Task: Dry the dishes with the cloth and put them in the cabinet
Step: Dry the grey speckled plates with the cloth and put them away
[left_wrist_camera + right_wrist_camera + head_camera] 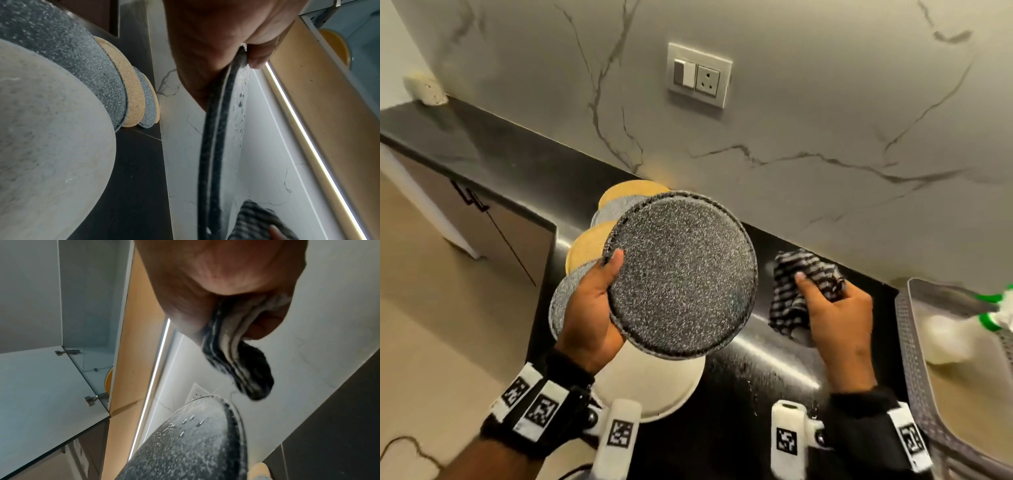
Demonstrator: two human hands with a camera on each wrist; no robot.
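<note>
My left hand (599,301) grips a dark speckled plate (681,274) by its left rim, thumb on top, and holds it tilted above the counter. In the left wrist view the plate's rim (213,129) runs edge-on under my fingers, with water drops on it. My right hand (835,308) grips a black-and-white striped cloth (801,281) just right of the plate; the cloth (238,356) bunches out of my fist. Below the held plate lie overlapping plates on the black counter: yellow (585,246), speckled grey (566,301) and a white one (650,380). The same speckled plate (191,443) shows in the right wrist view.
A grey perforated basket (921,359) with a white bottle (955,335) stands at the right. A marble wall with a switch and socket plate (700,75) rises behind the counter. An open wall cabinet with a glass shelf (41,378) and a yellow dish inside (109,378) hangs above.
</note>
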